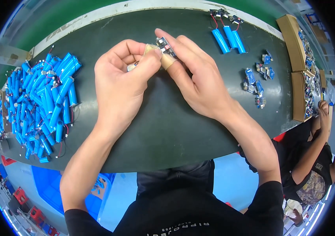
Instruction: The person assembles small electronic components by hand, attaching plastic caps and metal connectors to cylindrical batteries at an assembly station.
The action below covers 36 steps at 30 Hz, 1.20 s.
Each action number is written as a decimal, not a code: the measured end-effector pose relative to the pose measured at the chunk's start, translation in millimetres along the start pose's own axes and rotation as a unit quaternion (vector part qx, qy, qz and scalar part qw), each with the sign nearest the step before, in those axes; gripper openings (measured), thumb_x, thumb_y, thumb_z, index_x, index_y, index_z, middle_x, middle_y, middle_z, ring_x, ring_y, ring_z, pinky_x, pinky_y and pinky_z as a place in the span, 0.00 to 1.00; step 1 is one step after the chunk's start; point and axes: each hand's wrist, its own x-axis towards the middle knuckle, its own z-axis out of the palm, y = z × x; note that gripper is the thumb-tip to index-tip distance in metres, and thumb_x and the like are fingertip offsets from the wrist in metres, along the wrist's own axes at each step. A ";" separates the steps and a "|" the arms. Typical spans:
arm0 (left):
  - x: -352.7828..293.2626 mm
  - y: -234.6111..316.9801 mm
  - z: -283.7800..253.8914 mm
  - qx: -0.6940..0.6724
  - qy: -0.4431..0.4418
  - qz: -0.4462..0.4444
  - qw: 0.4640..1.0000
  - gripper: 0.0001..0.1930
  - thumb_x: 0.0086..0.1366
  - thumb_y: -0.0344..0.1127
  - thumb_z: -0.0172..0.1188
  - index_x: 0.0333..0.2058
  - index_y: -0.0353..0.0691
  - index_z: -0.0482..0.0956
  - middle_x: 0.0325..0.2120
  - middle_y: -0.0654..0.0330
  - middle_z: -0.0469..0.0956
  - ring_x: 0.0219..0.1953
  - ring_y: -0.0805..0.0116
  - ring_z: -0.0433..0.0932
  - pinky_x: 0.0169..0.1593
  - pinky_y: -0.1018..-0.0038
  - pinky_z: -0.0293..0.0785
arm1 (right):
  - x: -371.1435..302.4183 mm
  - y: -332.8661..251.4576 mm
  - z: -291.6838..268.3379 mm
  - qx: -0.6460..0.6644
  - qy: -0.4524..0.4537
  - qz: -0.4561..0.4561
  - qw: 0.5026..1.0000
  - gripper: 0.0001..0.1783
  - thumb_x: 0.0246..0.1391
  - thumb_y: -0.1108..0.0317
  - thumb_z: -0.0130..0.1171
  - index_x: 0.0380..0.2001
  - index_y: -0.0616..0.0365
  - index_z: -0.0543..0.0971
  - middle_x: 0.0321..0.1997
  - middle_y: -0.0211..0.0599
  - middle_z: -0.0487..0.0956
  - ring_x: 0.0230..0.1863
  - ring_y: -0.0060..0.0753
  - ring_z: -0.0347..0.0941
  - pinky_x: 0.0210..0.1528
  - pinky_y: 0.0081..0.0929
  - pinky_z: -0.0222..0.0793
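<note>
A small circuit board [166, 46] with dark and silver parts is held up over the table. My right hand [201, 76] grips it between thumb and forefinger; a tan cover wraps the thumb tip. My left hand [122, 72] is closed, its thumb and covered forefinger pinched together at the board's left end. Beneath the left fingers a pale end of some object [132, 66] peeks out; the fingers hide most of it. Left of my hands lies a big heap of blue cylindrical batteries [49, 96] with thin red and black leads.
Three blue batteries [230, 39] wired to circuit boards lie at the far right of the dark table [167, 129]. Several loose boards [254, 82] are nearer. Cardboard boxes [298, 94] of boards line the right edge, where another person's hand [323, 112] shows. A blue bin [49, 187] stands below, left.
</note>
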 end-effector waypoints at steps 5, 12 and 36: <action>-1.0 -1.4 -0.1 0.000 0.006 0.017 1.000 0.07 0.62 0.32 0.63 0.31 0.34 0.78 0.25 0.67 0.78 0.21 0.88 0.67 0.21 0.88 0.58 | 0.4 0.9 3.3 -0.035 0.018 -0.030 0.999 0.24 0.59 0.76 0.54 0.59 0.64 0.70 0.31 0.37 0.65 0.28 0.30 0.62 0.30 0.23 0.60; -0.4 0.2 -2.9 -0.004 0.009 -0.002 1.000 0.06 0.61 0.30 0.62 0.31 0.32 0.78 0.26 0.65 0.79 0.22 0.87 0.69 0.24 0.87 0.61 | 0.6 4.1 2.8 -0.067 0.011 -0.048 0.997 0.24 0.58 0.76 0.55 0.58 0.63 0.70 0.30 0.37 0.65 0.27 0.32 0.62 0.30 0.25 0.60; -3.2 -6.0 7.3 0.084 0.028 0.131 0.987 0.07 0.64 0.27 0.59 0.37 0.27 0.78 0.28 0.65 0.79 0.28 0.85 0.71 0.32 0.86 0.67 | 1.9 3.2 1.4 -0.047 0.001 -0.031 0.998 0.19 0.61 0.73 0.53 0.54 0.68 0.72 0.33 0.42 0.72 0.32 0.38 0.70 0.35 0.27 0.67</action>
